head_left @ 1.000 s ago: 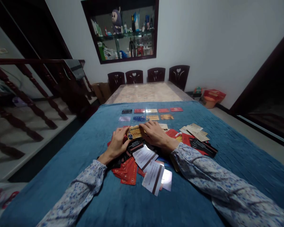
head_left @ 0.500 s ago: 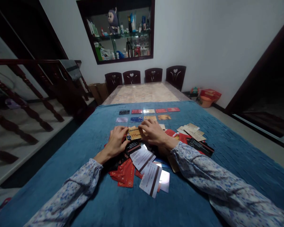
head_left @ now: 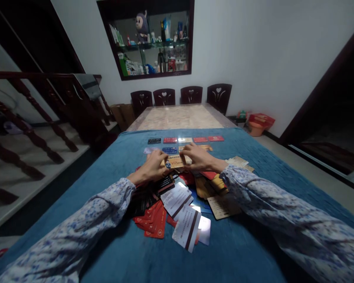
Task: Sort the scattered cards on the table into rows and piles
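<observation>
A gold VIP card is held up between my two hands, its printed face towards me. My left hand pinches its left end. At the right end, my right hand closes its fingers on the same card. Beneath them spreads a loose pile of cards: white ones with a dark stripe, red ones, black ones and a beige one. Beyond the hands, cards lie in two rows, among them a black card and a blue card.
A blue cloth covers the near part of the marble-look table. More beige cards lie past my right forearm. Several dark chairs stand at the far end, and a stair railing runs along the left.
Both hands have lifted the gold card up and away from the pile, slightly to the right. More of the pile shows below, including gold and beige cards near my right sleeve.
</observation>
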